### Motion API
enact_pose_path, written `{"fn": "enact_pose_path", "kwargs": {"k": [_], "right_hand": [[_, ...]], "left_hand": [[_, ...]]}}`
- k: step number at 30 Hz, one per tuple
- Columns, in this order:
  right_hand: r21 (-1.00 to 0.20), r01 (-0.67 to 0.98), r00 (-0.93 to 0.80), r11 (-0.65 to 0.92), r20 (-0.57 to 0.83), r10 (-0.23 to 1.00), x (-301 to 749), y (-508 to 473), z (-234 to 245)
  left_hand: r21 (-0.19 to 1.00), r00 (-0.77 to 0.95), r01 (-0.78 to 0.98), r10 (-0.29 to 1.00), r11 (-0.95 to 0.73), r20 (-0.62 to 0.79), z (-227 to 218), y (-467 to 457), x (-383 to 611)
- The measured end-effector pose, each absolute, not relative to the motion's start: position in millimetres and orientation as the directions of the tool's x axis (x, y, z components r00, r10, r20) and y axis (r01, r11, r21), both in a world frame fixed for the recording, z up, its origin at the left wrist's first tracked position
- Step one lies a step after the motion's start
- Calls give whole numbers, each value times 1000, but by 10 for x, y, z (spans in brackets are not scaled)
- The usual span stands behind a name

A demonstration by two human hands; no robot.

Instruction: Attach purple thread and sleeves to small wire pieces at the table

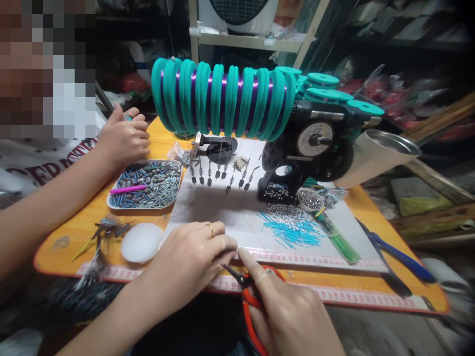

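My left hand (196, 249), a ring on one finger, is closed in a pinch above the front edge of the white board (230, 207). Whatever lies between its fingertips is too small to make out. Close beside it, my right hand (287, 304) grips small scissors (249, 299) with orange handles, their dark blades pointing toward the left fingertips. The right index finger reaches out to the left fingertips. Beyond both hands stands a black machine with a row of teal spools (232, 101) wound with purple line. Small dark weights (210, 174) hang below the spools.
A co-worker's hand (128, 136) is at the left, above a tray (174, 201) of small metal parts. A white dish (143, 242), blue tube pieces (293, 230), a bowl of small beads (310, 199), a green-handled tool (343, 242) and blue-handled pliers (404, 259) lie around. Measuring tape (356, 299) lines the edge.
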State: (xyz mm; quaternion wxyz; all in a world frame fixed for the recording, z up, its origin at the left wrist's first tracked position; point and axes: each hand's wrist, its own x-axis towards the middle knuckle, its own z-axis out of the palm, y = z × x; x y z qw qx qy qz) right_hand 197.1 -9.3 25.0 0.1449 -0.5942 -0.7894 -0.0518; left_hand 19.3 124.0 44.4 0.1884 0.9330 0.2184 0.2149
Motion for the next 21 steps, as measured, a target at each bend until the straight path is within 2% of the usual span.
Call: {"fn": "enact_pose_path", "kwargs": {"k": [4,10,15,21], "right_hand": [[109,941,-337,319,249,908,1932,-61,379],[290,879,-429,379,133,894,1846,16,581],[347,843,-464,412,80,882,1740,82,700],[330,863,-430,382,85,899,1624,141,772]], "left_hand": [[494,789,291,498,-819,360,449,1270,52],[515,794,308,514,-800,324,447,1323,-41],[502,814,301,493,-811,307,453,1354,-3],[481,821,313,488,-819,296,479,1350,-14]]}}
